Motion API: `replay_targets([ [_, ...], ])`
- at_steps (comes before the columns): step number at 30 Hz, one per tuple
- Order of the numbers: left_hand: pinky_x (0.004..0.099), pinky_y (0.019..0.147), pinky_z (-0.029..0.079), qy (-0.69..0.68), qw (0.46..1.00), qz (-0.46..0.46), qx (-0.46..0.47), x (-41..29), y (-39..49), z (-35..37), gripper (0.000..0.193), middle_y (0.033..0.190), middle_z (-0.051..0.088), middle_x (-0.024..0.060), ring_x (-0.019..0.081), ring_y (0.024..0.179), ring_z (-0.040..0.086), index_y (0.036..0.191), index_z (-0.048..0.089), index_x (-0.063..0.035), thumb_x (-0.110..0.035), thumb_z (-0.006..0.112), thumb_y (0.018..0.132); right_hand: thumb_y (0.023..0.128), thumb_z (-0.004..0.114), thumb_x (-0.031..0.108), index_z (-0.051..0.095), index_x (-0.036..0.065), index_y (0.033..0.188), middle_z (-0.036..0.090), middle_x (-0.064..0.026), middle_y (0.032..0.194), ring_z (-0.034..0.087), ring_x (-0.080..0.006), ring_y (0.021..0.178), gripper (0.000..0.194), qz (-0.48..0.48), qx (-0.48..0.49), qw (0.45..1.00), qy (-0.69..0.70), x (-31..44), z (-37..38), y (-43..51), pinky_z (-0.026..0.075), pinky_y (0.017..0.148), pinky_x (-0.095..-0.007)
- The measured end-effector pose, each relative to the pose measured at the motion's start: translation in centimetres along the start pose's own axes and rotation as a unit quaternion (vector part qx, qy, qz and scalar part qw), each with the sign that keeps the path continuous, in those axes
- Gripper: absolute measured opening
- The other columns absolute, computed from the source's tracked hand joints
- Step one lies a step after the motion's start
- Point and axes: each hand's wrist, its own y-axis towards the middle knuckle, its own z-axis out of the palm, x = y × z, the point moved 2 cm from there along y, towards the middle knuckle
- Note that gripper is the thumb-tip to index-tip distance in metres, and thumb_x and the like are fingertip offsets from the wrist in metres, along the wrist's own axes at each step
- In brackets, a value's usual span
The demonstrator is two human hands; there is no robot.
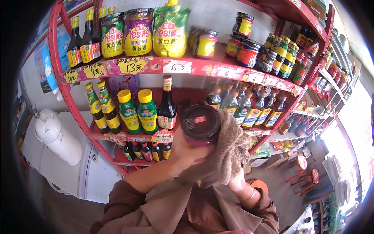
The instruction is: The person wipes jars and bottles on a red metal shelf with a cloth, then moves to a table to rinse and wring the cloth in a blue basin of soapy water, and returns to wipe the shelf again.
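My left hand (187,152) grips a jar with a dark lid (201,122), held upright in front of my chest. Below the lid a strip of its purple side shows. A brown terry cloth (233,149) hangs against the jar's right side. Beneath that cloth is my right hand (236,180), its fingers mostly covered and a bracelet at the wrist. Behind the jar stands a red metal shelf (198,64) with sauce jars and bottles. A large purple-labelled jar (138,32) stands on its upper board, beside a green-and-yellow spouted pouch (171,32).
Small sauce jars (248,52) stand at the upper right, with clear-shouldered bottles (251,108) below. Green squeeze bottles (147,111) and a tall dark bottle (167,105) are on the middle board. A white thermos (58,137) stands on a white appliance at left. Stools (309,178) are at right.
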Motion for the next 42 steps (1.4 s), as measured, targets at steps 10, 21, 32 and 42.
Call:
replay_targets([
  [10, 0.0403, 0.111, 0.037, 0.31, 0.916, 0.255, 0.012, -1.3, 2.8, 1.8, 0.087, 0.13, 0.054, 0.0143, 0.0275, 0.127, 0.05, 0.135, 0.044, 0.0018, -0.016, 0.088, 0.062, 0.094, 0.063, 0.018, 0.034, 0.004, 0.148, 0.048, -0.0127, 0.144, 0.048, -0.0271, 0.132, 0.063, 0.191, 0.043, 0.786, 0.587, -1.3, -2.0, 3.9, 0.039, 0.111, -0.0446],
  [21, 0.0312, 0.093, 0.048, 0.533, 0.809, 0.223, 0.105, -7.2, 6.7, 7.0, 0.107, 0.117, 0.059, 0.0107, 0.0199, 0.104, 0.062, 0.146, 0.039, 0.003, -0.024, 0.095, 0.059, 0.096, 0.059, 0.017, 0.034, 0.004, 0.148, 0.05, -0.0143, 0.141, 0.052, -0.0281, 0.128, 0.059, 0.215, 0.044, 0.786, 0.578, -4.5, -7.0, 6.5, 0.043, 0.108, -0.0455],
  [32, 0.0281, 0.087, 0.051, 0.562, 0.766, 0.311, 0.033, -16.3, 12.4, 8.6, 0.08, 0.119, 0.062, 0.008, 0.0185, 0.105, 0.062, 0.13, 0.057, -0.0031, -0.021, 0.089, 0.059, 0.091, 0.064, 0.022, 0.035, 0.001, 0.147, 0.05, -0.0166, 0.139, 0.051, -0.0303, 0.127, 0.066, 0.146, 0.065, 0.827, 0.54, -6.5, -12.2, 7.4, 0.043, 0.108, -0.046],
  [42, 0.0245, 0.058, 0.046, 0.639, 0.75, 0.16, -0.06, -25.5, 33.0, 9.7, 0.03, 0.089, 0.07, 0.0038, 0.0129, 0.076, 0.061, 0.093, 0.075, -0.0076, -0.029, 0.082, 0.074, 0.086, 0.065, 0.04, 0.036, 0.003, 0.148, 0.044, -0.0156, 0.148, 0.044, -0.0344, 0.134, 0.079, 0.117, -0.008, 0.868, 0.482, -11.1, -17.5, 5.0, 0.034, 0.114, -0.0485],
])
